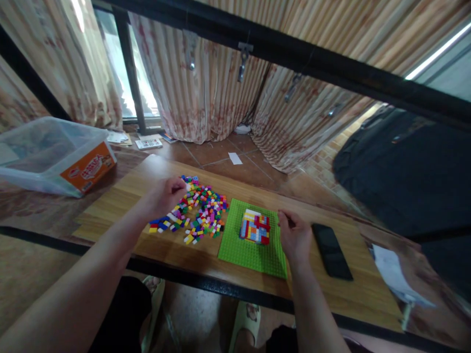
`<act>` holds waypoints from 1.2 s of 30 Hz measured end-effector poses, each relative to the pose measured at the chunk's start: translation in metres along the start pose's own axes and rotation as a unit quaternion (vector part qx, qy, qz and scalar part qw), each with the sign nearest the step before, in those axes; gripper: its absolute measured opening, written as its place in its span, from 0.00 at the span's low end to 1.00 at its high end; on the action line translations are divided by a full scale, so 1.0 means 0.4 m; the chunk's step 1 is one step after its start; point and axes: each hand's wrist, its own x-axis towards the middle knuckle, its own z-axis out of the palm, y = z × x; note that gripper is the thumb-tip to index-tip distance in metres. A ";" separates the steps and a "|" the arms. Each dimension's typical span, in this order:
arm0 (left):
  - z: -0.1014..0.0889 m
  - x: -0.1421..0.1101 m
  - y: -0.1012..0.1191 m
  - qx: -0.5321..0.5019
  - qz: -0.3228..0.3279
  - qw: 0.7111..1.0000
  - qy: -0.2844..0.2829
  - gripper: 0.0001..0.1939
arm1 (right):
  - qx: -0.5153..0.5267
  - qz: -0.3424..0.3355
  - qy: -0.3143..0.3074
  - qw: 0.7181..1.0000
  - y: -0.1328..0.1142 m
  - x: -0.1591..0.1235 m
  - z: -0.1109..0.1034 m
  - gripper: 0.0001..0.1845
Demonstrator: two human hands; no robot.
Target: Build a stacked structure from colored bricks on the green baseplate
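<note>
My left hand [166, 197] is over the left edge of a pile of small toy building bricks [206, 211] in many colours. Its thumb and forefinger are pinched on what looks like a small white brick [188, 187]. Beside the pile lies a green baseplate [230, 247], with a compact block of red, white, blue and yellow bricks [254, 227] built on its middle. At the plate's right edge is my right hand [295, 235], fingers curled closed. Whatever it may hold between the fingertips is hidden or too small to name.
A black phone [332, 251] lies right of the baseplate on the wooden board [235, 284]. White paper [395, 272] is at the far right. To the left stands a clear plastic bin [47, 157] with an orange label. A dark metal bar [265, 46] crosses above, before curtains [206, 98].
</note>
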 end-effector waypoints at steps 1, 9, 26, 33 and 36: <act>0.024 -0.008 0.025 -0.065 0.010 0.998 -0.017 0.10 | 0.017 -0.007 0.001 1.000 -0.005 -0.003 0.001 0.21; 0.228 -0.075 0.192 -0.375 -0.089 0.904 -0.184 0.17 | 0.097 -0.050 -0.093 0.990 -0.048 -0.060 -0.007 0.13; 0.334 -0.079 0.237 -0.396 -0.054 0.894 -0.203 0.12 | -0.021 -0.123 -0.231 0.965 -0.068 -0.142 -0.022 0.12; 0.326 -0.073 0.226 -0.244 0.025 0.955 -0.165 0.17 | -0.149 -0.123 -0.163 0.967 -0.064 -0.147 -0.002 0.14; 0.307 -0.066 0.219 -0.094 0.077 0.987 -0.103 0.18 | -0.191 -0.113 -0.142 0.965 -0.065 -0.145 0.004 0.14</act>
